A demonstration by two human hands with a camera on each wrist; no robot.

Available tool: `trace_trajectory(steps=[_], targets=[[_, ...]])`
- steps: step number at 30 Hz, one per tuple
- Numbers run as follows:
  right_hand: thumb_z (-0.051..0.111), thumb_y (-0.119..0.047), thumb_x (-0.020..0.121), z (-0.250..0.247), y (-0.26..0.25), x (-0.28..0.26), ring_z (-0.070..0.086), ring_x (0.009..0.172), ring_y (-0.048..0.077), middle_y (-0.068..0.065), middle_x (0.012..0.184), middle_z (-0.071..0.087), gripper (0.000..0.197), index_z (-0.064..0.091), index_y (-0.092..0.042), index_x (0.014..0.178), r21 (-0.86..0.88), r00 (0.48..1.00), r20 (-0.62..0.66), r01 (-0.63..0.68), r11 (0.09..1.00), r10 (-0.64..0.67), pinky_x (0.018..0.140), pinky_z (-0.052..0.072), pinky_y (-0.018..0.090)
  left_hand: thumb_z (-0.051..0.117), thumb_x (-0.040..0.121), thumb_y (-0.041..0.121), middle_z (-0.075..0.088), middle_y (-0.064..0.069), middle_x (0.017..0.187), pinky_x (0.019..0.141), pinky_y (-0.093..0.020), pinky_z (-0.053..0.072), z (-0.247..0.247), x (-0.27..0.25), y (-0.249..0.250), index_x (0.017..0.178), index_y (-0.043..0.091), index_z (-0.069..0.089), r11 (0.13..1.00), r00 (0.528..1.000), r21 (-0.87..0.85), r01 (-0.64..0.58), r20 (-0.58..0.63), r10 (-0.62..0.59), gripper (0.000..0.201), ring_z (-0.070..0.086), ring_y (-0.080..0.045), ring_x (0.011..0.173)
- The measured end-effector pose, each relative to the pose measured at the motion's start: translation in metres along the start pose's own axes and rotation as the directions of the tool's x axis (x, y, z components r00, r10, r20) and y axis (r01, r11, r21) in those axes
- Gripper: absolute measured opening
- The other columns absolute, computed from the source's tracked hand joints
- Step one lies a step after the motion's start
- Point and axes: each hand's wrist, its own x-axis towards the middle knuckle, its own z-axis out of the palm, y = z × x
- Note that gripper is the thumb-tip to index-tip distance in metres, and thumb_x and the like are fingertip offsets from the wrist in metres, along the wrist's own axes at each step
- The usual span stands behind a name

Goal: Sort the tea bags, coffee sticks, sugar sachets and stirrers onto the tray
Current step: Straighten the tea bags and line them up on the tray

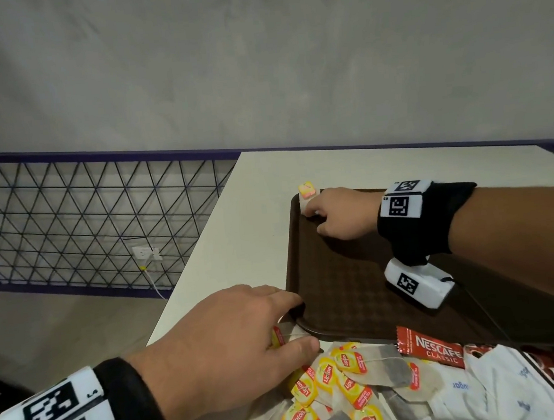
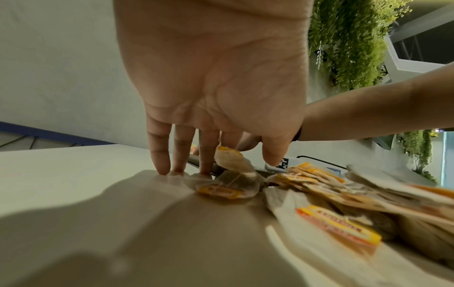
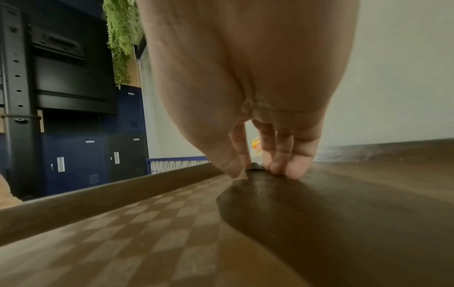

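A brown tray (image 1: 342,287) lies on the white table (image 1: 238,246). At its far left corner my right hand (image 1: 312,211) pinches a tea bag (image 1: 303,204) whose yellow tag (image 1: 307,189) sticks up over the rim. In the right wrist view the thumb and fingertips (image 3: 277,167) press that bag (image 3: 255,167) down onto the tray floor (image 3: 147,223). My left hand (image 1: 300,321) is at the tray's near left corner, its straight fingers (image 2: 159,155) touching the table and a loose tea bag (image 2: 228,186). Another tea bag (image 2: 229,159) leans against the index finger.
A heap of Lipton tea bags (image 1: 334,382), a red Nescafe coffee stick (image 1: 432,350) and white sugar sachets (image 1: 479,389) lies along the table's near edge. The table's left edge drops to a floor with a wire-mesh railing (image 1: 85,220).
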Motion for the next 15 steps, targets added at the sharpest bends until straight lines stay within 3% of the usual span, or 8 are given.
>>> trace_trajectory(steps=[7, 11, 15], targets=[[0.058, -0.016, 0.095, 0.002, 0.0, 0.002, 0.057, 0.116, 0.027, 0.01, 0.132, 0.06, 0.043, 0.059, -0.015, 0.138, 0.001, 1.0, -0.016, 0.0, 1.0, 0.0, 0.09, 0.045, 0.029, 0.036, 0.094, 0.076, 0.052, 0.024, 0.144, 0.106, -0.027, 0.043, 0.001, 0.001, -0.002, 0.151, 0.042, 0.038, 1.0, 1.0, 0.015, 0.009, 0.017, -0.009, 0.066, 0.051, -0.002, 0.125], [0.064, -0.025, 0.095, -0.007, -0.004, -0.012, 0.057, 0.12, 0.026, 0.006, 0.136, 0.06, 0.043, 0.059, -0.018, 0.138, 0.045, 0.999, -0.037, 0.01, 0.999, -0.008, 0.097, 0.046, 0.032, 0.042, 0.1, 0.063, 0.062, 0.012, 0.133, 0.099, -0.032, 0.046, -0.001, 0.003, -0.004, 0.144, 0.036, 0.046, 1.0, 1.0, 0.004, 0.021, 0.02, -0.021, 0.052, 0.058, -0.012, 0.118], [0.069, -0.03, 0.092, -0.024, -0.016, -0.055, 0.063, 0.092, 0.017, -0.002, 0.113, 0.068, 0.024, 0.069, -0.023, 0.116, 0.148, 0.994, -0.11, 0.039, 0.988, -0.022, 0.079, 0.044, 0.027, 0.045, 0.101, 0.057, 0.068, 0.004, 0.114, 0.092, -0.038, 0.05, -0.005, 0.0, -0.004, 0.134, 0.03, 0.054, 0.995, 0.998, -0.08, 0.058, 0.021, -0.057, 0.044, 0.062, -0.018, 0.106]])
